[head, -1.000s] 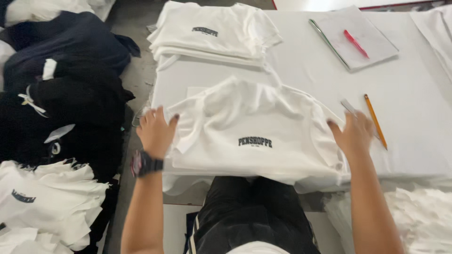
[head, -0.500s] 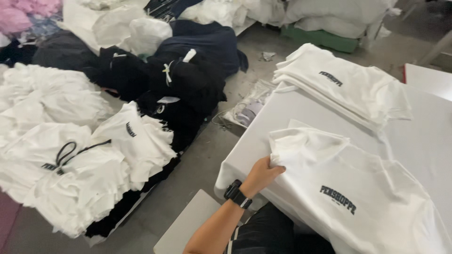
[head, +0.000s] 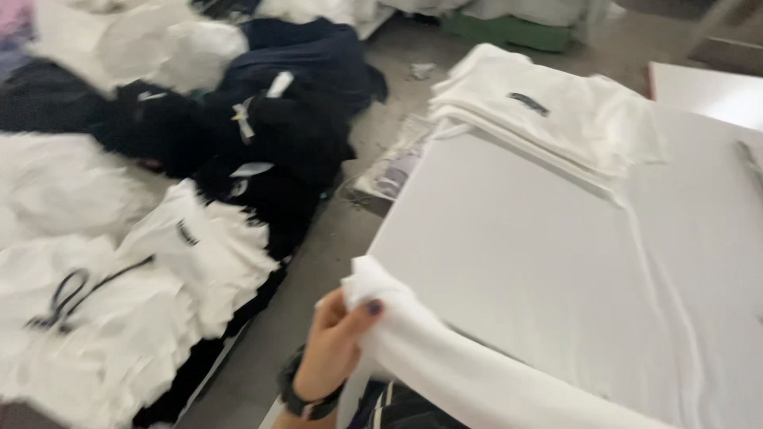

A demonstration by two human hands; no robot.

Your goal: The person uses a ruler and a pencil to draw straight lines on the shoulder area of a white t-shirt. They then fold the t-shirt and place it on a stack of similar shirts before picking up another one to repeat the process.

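Observation:
My left hand [head: 338,345], with dark nail polish and a black watch on the wrist, grips the edge of a folded white garment [head: 461,365] at the near left corner of the white table [head: 540,238]. The garment is bunched into a long roll that runs off the bottom of the view to the right. My right hand is out of sight. A stack of folded white shirts [head: 548,119] with a small dark print lies at the table's far left corner.
On the floor to the left lie heaps of white garments [head: 111,302] and black and navy garments [head: 270,119]. A flat plastic packet [head: 393,171] rests on the grey floor beside the table. A green crate [head: 509,28] stands at the back.
The white shirt that lay flat on the table has been pulled to the near edge and bunched up in my left hand. The view has swung left, and the right hand has dropped out of view.

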